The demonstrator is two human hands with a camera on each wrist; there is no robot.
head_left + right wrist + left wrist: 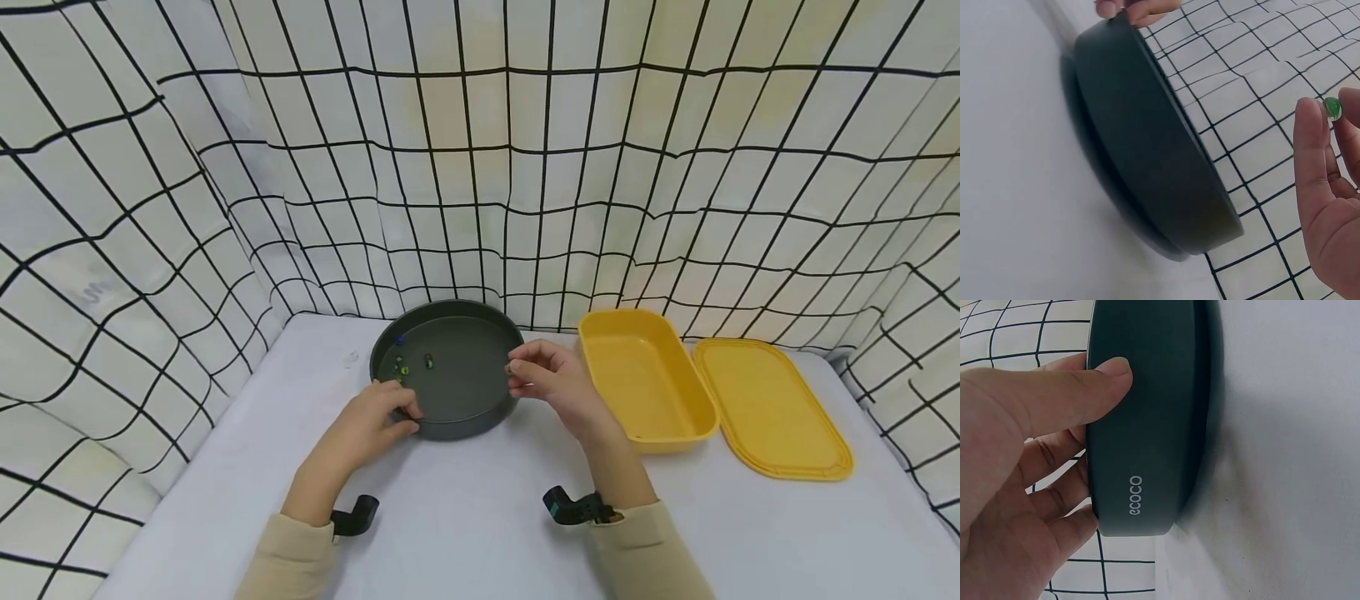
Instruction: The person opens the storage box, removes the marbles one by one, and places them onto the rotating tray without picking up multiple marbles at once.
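Note:
A round dark green tray (468, 358) with a raised wall stands on the table, lettered "ecoco" on its outside. My left hand (375, 421) grips its near left rim, the thumb (1110, 381) flat against the outer wall and the other fingers over the edge. Beyond the tray's right rim my right hand (555, 383) pinches a clear green marble (1332, 109) between thumb and fingertip. Inside the tray, toward the left, lie a blue marble (400, 340), a dark green marble (428, 361) and several greenish marbles (405, 370).
Right of the tray stands a yellow rectangular container (648, 375), with a flat yellow lid (772, 408) on the table beside it. A white wall with black netting (487, 150) rises behind and at both sides. The white tablecloth (480, 525) covers the surface.

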